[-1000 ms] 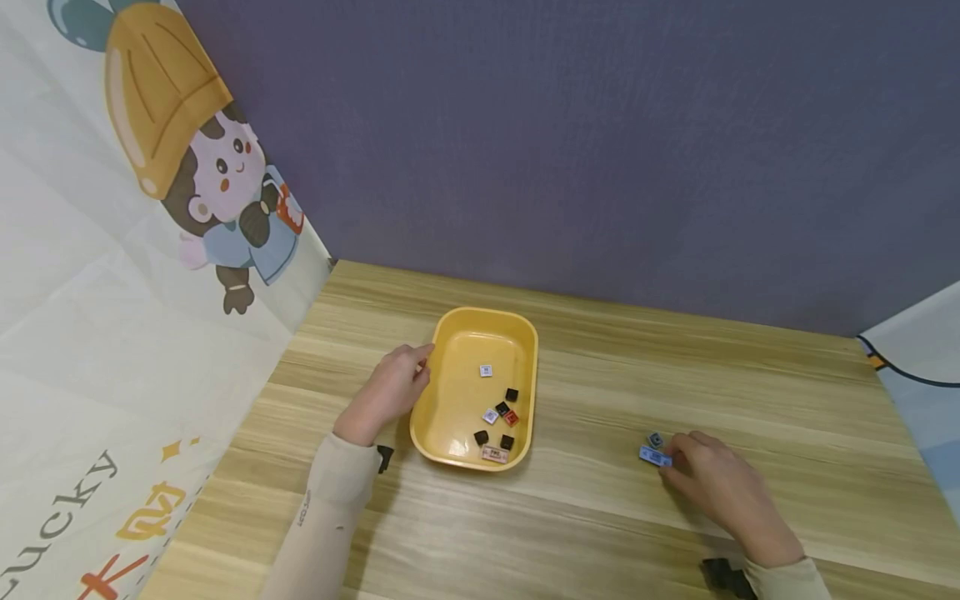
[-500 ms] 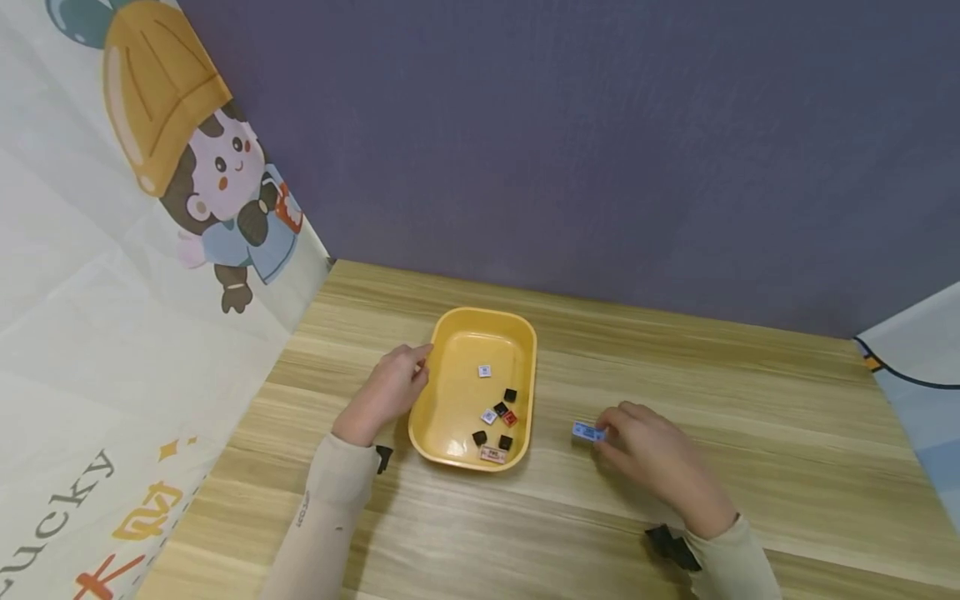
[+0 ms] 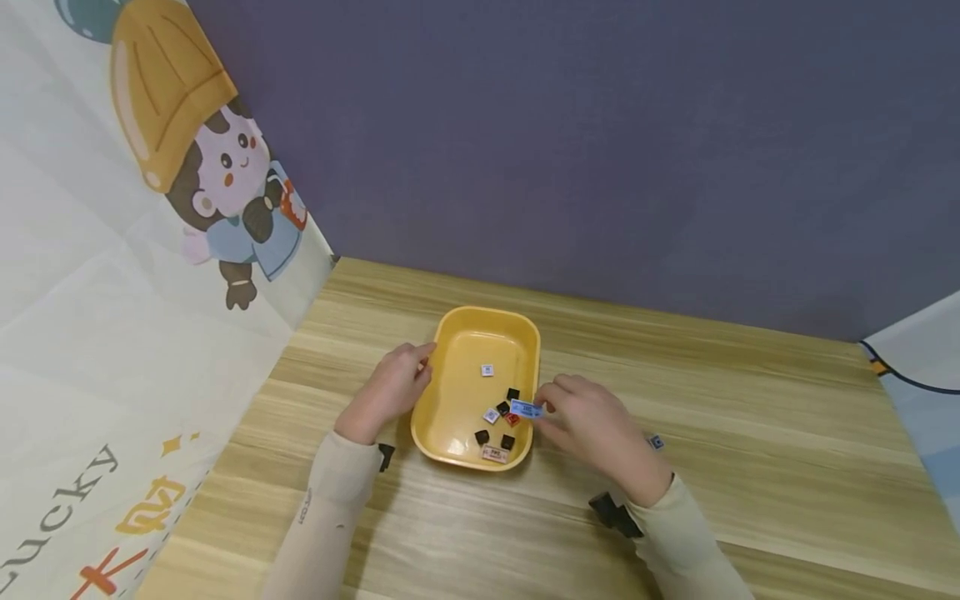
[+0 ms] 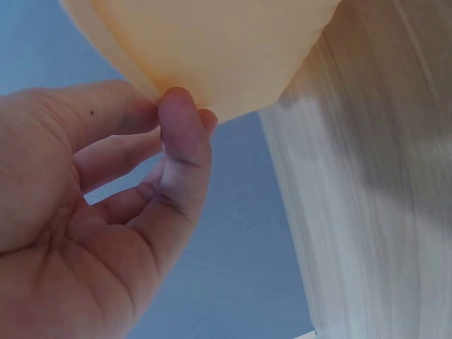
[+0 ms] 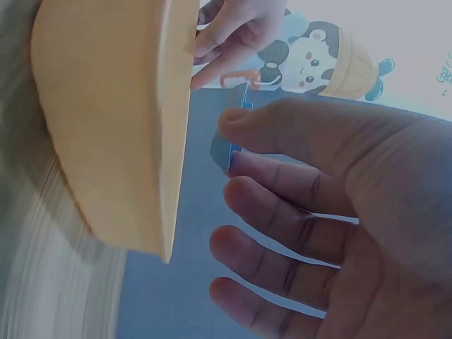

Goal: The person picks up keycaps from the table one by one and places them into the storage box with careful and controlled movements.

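A yellow tray [image 3: 474, 321] stands on the table, and my left hand [image 3: 392, 387] pinches its left rim between thumb and fingers. In the left wrist view the thumb [image 4: 185, 134] lies against the tray's outer wall. My right hand [image 3: 596, 425] holds a long blue keycap [image 3: 525, 409] over the tray's right rim, pinched between thumb and forefinger. The right wrist view shows this keycap [image 5: 224, 150] edge-on, the other fingers spread. In the tray lie several small square keycaps, black, white [image 3: 487, 370] and red [image 3: 513, 420], and a longer pink keycap [image 3: 494, 453].
One small blue-grey keycap [image 3: 656, 442] lies on the wooden table [image 3: 735, 400] to the right, beyond my right wrist. A dark blue panel [image 3: 570, 167] rises behind the table. A printed white sheet [image 3: 97, 333] hangs at the left.
My right hand has lifted the long blue keycap and carried it left, from the right of the table to the tray. The small keycap beside it stayed behind. My left hand holds its place.
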### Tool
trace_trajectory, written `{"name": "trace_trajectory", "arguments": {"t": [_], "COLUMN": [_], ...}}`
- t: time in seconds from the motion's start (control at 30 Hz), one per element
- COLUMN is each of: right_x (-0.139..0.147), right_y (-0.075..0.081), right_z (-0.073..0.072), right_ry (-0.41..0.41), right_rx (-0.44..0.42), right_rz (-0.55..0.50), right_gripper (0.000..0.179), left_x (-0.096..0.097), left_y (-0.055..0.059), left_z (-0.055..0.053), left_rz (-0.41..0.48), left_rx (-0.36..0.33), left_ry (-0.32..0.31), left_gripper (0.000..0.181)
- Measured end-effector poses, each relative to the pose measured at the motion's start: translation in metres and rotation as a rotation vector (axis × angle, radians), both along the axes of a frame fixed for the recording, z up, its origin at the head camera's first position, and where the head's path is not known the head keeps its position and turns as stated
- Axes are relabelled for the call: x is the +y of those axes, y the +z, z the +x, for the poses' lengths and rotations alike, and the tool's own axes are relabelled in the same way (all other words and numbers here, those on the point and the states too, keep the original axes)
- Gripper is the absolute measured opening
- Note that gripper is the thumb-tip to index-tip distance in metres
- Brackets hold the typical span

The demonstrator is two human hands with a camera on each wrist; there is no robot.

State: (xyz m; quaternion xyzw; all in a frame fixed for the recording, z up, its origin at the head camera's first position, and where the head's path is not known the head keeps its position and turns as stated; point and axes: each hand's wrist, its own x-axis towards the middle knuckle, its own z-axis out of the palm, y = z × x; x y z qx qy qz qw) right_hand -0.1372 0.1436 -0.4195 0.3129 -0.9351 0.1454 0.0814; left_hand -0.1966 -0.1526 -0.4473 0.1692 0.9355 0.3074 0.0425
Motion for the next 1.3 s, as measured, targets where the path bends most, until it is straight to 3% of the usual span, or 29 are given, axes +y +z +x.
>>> {"name": "trace_trajectory", "arguments": {"t": [0.33, 0.57, 0.83, 1.03, 1.3], "right_x": [-0.012, -0.005, 0.038, 0.08, 0.124], "right_y": [0.005, 0.001, 0.001, -0.005, -0.022], "right_z": [0.0, 0.0, 0.011, 0.02, 0.031], "right_ry": [0.008, -0.027, -0.095, -0.189, -0.265], "right_rx": [-0.02, -0.028, 0.028, 0.075, -0.08], "right_rz": [0.005, -0.017, 0.022, 0.029, 0.084], "right_gripper": [0.021, 0.024, 0.021, 0.024, 0.024], "left_x": [0.0, 0.002, 0.001, 0.001, 0.0], "left_y": [-0.005, -0.001, 0.0, 0.001, 0.0], "left_z": [-0.003, -0.002, -0.002, -0.002, -0.001], "left_rz": [0.007, 0.004, -0.001, -0.003, -0.001], "left_rx": [0.016, 0.009, 0.018, 0.01, 0.001], "left_ry": [-0.011, -0.007, -0.011, -0.006, 0.001], "left_gripper": [0.042, 0.042, 0.042, 0.043, 0.043]}}
